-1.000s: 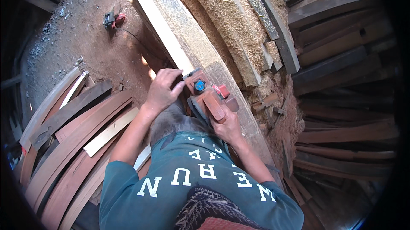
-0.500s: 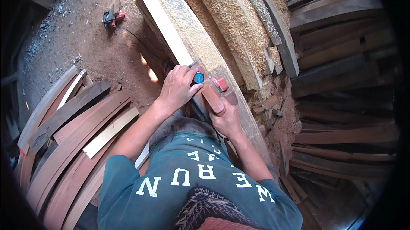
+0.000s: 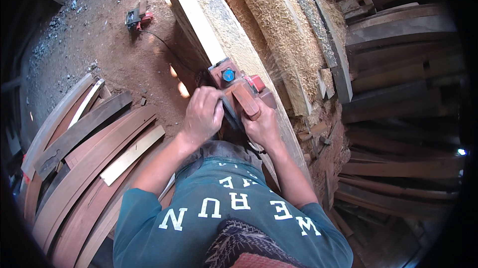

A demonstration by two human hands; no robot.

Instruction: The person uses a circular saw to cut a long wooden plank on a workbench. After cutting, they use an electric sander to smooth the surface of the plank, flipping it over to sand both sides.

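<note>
A handheld electric planer [image 3: 245, 99] rests on a long pale timber beam [image 3: 239, 36]. It has a dusty reddish-brown handle, a round blue knob [image 3: 228, 74] at its front and a red part on its side. My right hand [image 3: 262, 124] is wrapped round the rear handle. Close by the planer's left side, my left hand [image 3: 203, 113] has its fingers curled in, with the thumb against them. Whether anything is inside those fingers is hidden. The front knob stands free of both hands.
Wood shavings [image 3: 279, 34] lie heaped right of the beam. Curved timber pieces [image 3: 99, 153] are piled at the left, with more stacked boards [image 3: 403, 168] at the right. A red and grey corded power tool [image 3: 138, 19] sits on the dirt floor at upper left.
My left hand has come off the planer's front knob, moving back and left, and its fingers have curled. My right hand still grips the handle. The whole view has shifted slightly.
</note>
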